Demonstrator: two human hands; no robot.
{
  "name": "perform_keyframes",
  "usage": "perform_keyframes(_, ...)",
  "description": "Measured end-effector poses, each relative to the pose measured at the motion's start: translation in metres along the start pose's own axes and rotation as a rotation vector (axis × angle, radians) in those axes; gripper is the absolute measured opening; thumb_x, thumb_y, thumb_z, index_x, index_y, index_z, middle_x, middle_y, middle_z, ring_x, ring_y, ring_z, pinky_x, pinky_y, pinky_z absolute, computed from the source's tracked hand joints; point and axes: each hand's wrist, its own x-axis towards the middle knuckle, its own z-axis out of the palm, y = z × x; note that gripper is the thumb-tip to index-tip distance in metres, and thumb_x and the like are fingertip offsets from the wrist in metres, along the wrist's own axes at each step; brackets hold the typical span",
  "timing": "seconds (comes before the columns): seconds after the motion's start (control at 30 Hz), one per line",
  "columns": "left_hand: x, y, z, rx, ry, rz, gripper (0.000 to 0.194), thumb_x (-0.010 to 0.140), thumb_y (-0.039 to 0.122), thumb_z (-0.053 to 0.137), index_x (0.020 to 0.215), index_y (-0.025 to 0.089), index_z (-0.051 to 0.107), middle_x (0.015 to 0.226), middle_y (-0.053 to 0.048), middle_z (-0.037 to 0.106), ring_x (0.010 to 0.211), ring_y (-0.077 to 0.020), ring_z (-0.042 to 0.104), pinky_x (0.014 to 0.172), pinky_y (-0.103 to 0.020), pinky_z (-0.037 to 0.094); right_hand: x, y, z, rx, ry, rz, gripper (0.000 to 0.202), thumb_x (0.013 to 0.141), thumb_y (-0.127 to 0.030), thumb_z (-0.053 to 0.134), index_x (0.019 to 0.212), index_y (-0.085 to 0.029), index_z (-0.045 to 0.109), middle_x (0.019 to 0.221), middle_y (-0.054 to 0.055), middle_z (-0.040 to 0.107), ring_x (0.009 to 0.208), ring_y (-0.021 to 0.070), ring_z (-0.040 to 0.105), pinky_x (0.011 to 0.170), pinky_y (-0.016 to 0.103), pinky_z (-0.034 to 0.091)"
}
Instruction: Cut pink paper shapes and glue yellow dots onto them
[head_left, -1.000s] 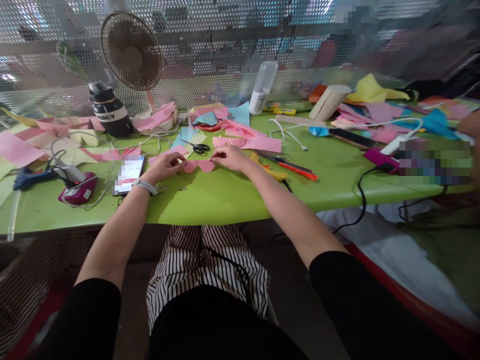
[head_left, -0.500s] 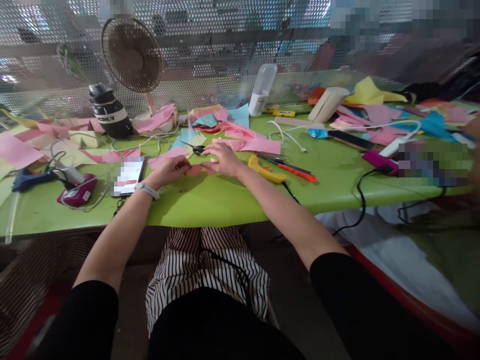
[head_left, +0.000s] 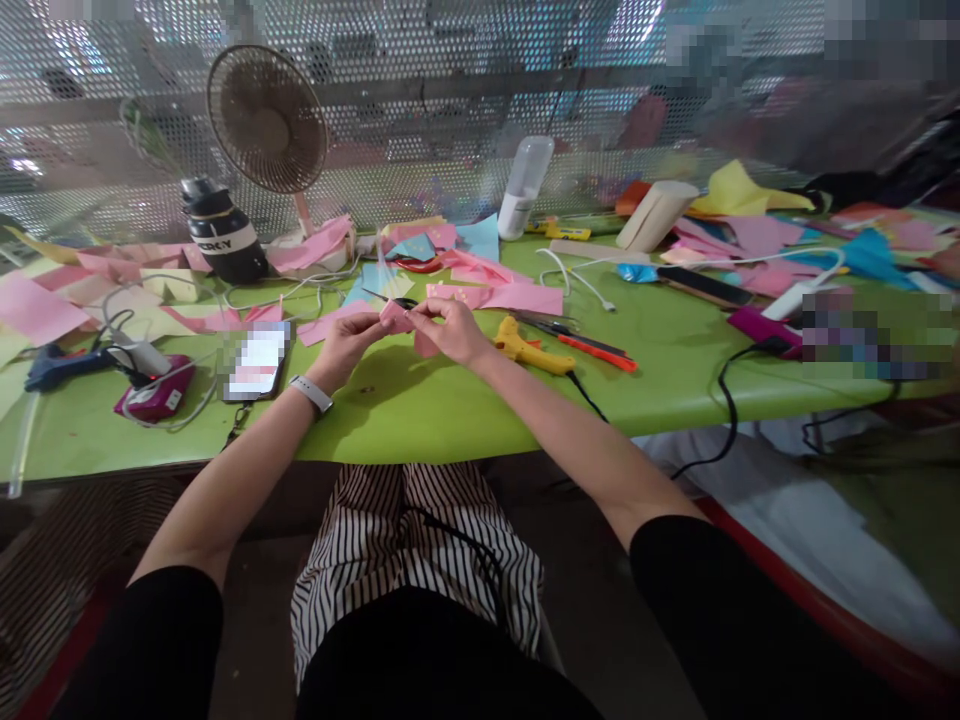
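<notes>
A small pink paper piece (head_left: 396,315) is held between my two hands above the green table (head_left: 420,420). My left hand (head_left: 351,343) pinches its left side, with the fingertips close together. On the other side, my right hand (head_left: 448,328) grips the paper between thumb and fingers, and part of the pink paper hangs below those fingers. Black scissors (head_left: 403,302) lie just behind the hands, partly hidden. A yellow glue gun (head_left: 534,350) rests right of my right hand, and an orange-and-black cutter (head_left: 596,350) lies beyond it.
A phone (head_left: 259,362), a purple power block (head_left: 159,388) and a blue glue gun (head_left: 64,368) are at the left. Behind stand a black bottle (head_left: 225,235), a fan (head_left: 268,120) and a white bottle (head_left: 525,190). Paper scraps and cables lie about, with a paper roll (head_left: 657,215) at back right.
Both hands have come closer together and the pink paper is raised and tilted between them. My left wrist has shifted a little to the right.
</notes>
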Motion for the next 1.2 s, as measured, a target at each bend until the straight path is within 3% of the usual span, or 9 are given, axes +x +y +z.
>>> perform_keyframes(0.2, 0.003, -0.008, 0.002, -0.194, 0.088, -0.011, 0.038, 0.069, 0.053, 0.085, 0.083, 0.018, 0.078, 0.087, -0.005, 0.076, 0.084, -0.0162, 0.068, 0.086, -0.032, 0.054, -0.006, -0.006, 0.004, -0.033, -0.025, -0.017, 0.036, 0.086, -0.056, 0.064, 0.077, -0.021, 0.069, 0.082, 0.005, 0.075, 0.08, 0.0215, 0.066, 0.08, 0.035, 0.05)
perform_keyframes(0.5, -0.001, 0.003, 0.002, 0.016, -0.007, 0.074, 0.043, 0.077, 0.058, 0.077, 0.079, 0.016, 0.072, 0.081, -0.005, 0.071, 0.079, -0.0161, 0.063, 0.082, -0.032, 0.051, -0.006, -0.006, 0.005, 0.049, -0.068, -0.042, 0.04, 0.083, -0.061, 0.065, 0.077, -0.021, 0.06, 0.078, 0.004, 0.069, 0.075, 0.0196, 0.062, 0.075, 0.034, 0.049)
perform_keyframes(0.73, -0.002, 0.004, -0.002, 0.103, -0.057, 0.094, 0.034, 0.085, 0.05, 0.071, 0.085, 0.016, 0.071, 0.085, -0.005, 0.069, 0.082, -0.0166, 0.062, 0.085, -0.032, 0.049, -0.005, -0.001, 0.005, 0.067, -0.052, -0.026, 0.042, 0.081, -0.063, 0.065, 0.077, -0.022, 0.059, 0.078, 0.003, 0.067, 0.076, 0.0195, 0.06, 0.076, 0.035, 0.049)
perform_keyframes(0.97, -0.002, 0.003, 0.001, 0.101, -0.068, 0.098, 0.039, 0.081, 0.052, 0.074, 0.091, 0.015, 0.073, 0.092, -0.008, 0.073, 0.088, -0.0182, 0.066, 0.085, -0.033, 0.052, -0.004, 0.002, 0.008, 0.122, -0.008, 0.01, 0.048, 0.076, -0.069, 0.068, 0.076, -0.023, 0.055, 0.076, 0.002, 0.063, 0.075, 0.0179, 0.059, 0.076, 0.035, 0.05)
perform_keyframes(1.2, -0.003, 0.003, 0.002, 0.083, -0.064, 0.123, 0.035, 0.082, 0.049, 0.075, 0.089, 0.014, 0.074, 0.089, -0.008, 0.073, 0.085, -0.0173, 0.066, 0.082, -0.033, 0.053, -0.003, -0.001, 0.007, 0.185, -0.033, 0.006, 0.04, 0.078, -0.061, 0.07, 0.081, -0.022, 0.059, 0.081, 0.004, 0.067, 0.078, 0.0191, 0.062, 0.077, 0.036, 0.053)
